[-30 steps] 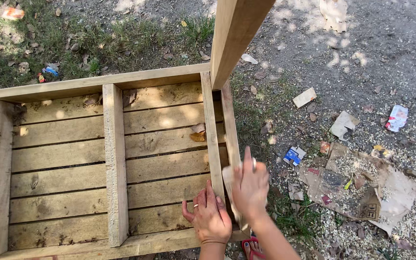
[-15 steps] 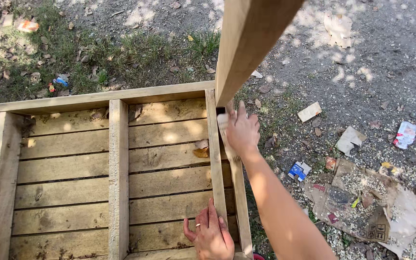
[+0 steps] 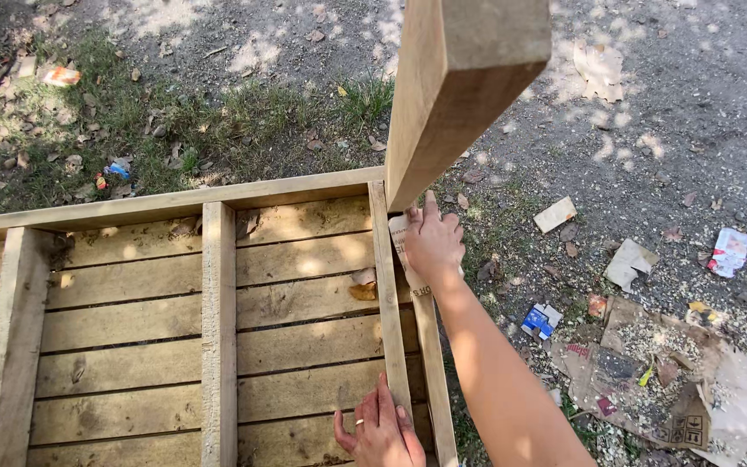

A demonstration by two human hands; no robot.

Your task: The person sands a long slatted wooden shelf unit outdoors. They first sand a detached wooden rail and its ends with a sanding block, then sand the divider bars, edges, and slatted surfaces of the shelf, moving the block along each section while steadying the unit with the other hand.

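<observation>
Looking down through the head camera, I see my right hand [image 3: 432, 242] stretched out near the far right corner of the wooden pallet frame [image 3: 218, 320], pressing a pale piece of sandpaper [image 3: 401, 251] against the frame's right-hand rail [image 3: 391, 294]. The fingers lie flat and close together over it, so most of the sheet is hidden; only its left edge and a lower corner show. My left hand [image 3: 382, 428] rests low on the same rail, fingers loosely spread, a ring on one; the picture's bottom edge cuts off its wrist. An upright timber post [image 3: 460, 78] rises from that corner toward the lens and blocks the ground behind it; its top runs out of the picture. I cannot tell how it joins the frame. The frame's left and near parts are cropped. Crumpled brown cardboard [image 3: 667, 380] and paper scraps lie on the gravel to the right.
</observation>
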